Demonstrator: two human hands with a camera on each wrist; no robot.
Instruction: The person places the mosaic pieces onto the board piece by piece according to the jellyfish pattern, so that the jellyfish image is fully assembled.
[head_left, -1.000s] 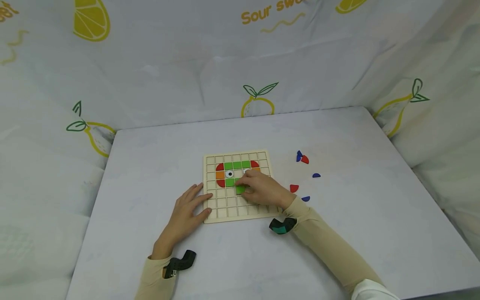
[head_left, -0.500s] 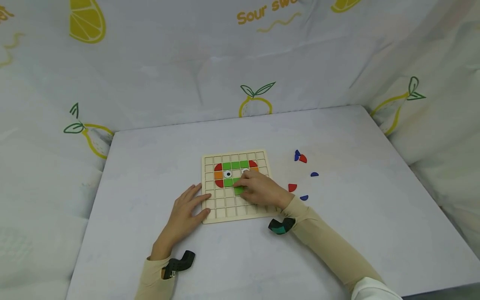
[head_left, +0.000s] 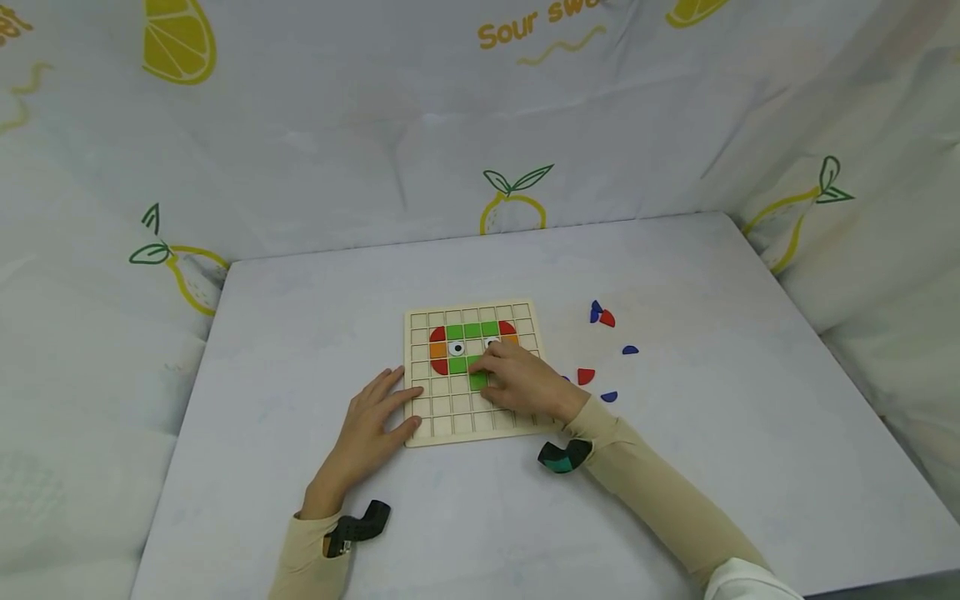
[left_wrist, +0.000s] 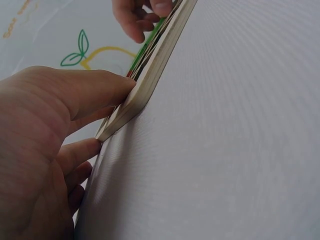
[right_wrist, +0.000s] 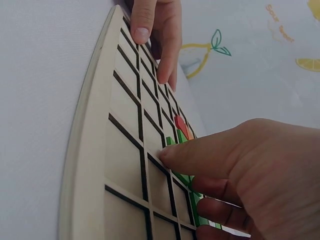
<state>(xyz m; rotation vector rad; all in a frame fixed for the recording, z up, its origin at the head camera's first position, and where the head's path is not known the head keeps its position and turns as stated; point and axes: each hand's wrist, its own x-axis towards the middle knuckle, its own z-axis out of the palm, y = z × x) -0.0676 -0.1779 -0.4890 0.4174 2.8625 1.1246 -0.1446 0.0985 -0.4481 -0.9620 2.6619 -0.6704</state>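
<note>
A square wooden grid board (head_left: 442, 417) lies on the table, its upper middle filled with red, orange and green tiles and two eye tiles. My right hand (head_left: 528, 382) is over the board, thumb and fingers bent around a green square tile (head_left: 477, 382) just below the tile row. In the right wrist view, the thumb meets the edge of the raised green tile (right_wrist: 171, 142), while the other fingers are partly hidden behind it. My left hand (head_left: 367, 437) rests at the board's left edge with fingers spread; its thumb presses the rim (left_wrist: 142, 95) in the left wrist view.
To the right of the board lie loose pieces: a red quarter piece (head_left: 586, 377), blue half-round pieces (head_left: 609, 397) and a small red-and-blue cluster (head_left: 600, 315). A white curtain with lemon prints (head_left: 405, 125) hangs behind the table (head_left: 300, 333).
My right hand shifts only slightly over the same green tile, and a bit of a blue piece now shows beside its wrist. My left hand stays in place.
</note>
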